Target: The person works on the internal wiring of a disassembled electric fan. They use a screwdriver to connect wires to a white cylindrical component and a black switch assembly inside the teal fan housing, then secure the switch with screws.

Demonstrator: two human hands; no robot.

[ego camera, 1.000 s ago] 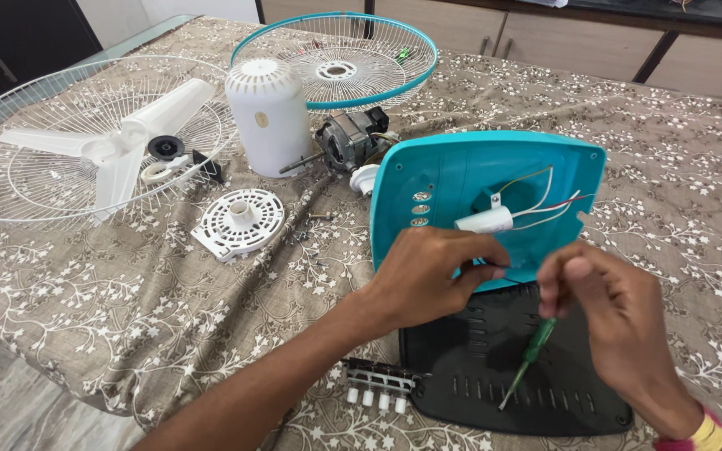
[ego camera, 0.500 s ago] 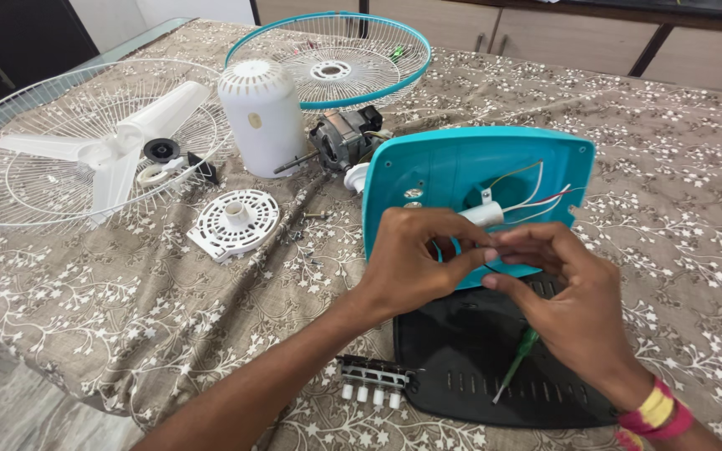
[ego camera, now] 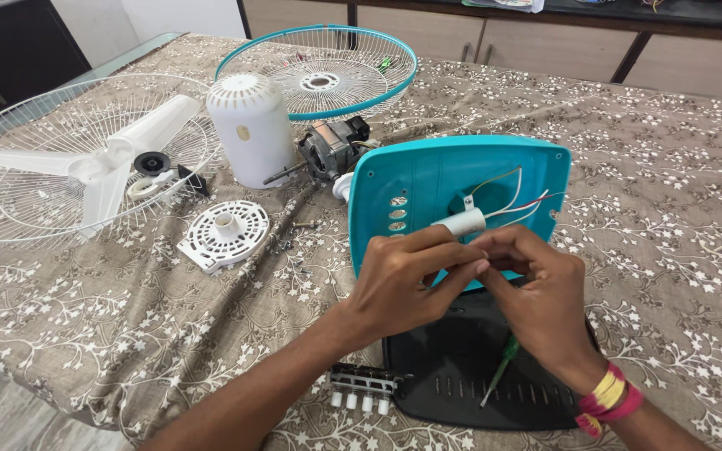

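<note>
My left hand [ego camera: 399, 288] and my right hand [ego camera: 541, 301] meet fingertip to fingertip in front of an upright teal fan base housing [ego camera: 419, 179]. My left fingers are pinched on something small that my fingers hide. Just above them a white cylindrical capacitor [ego camera: 461, 223] hangs on thin white and red wires [ego camera: 516, 200] from the housing. A green screwdriver [ego camera: 501, 361] is tucked under my right palm, tip pointing down. Under both hands lies a black base plate [ego camera: 453, 380].
A switch block with white buttons [ego camera: 363, 391] lies at the near edge. The motor [ego camera: 327, 150], white motor cover [ego camera: 248, 129], white round vent cap [ego camera: 223, 235], teal-rimmed grille [ego camera: 319, 71], and white grille with the fan blade [ego camera: 98, 167] lie on the patterned cloth.
My right hand moved left and came together with my left hand below the capacitor. The screwdriver swung in under my right palm.
</note>
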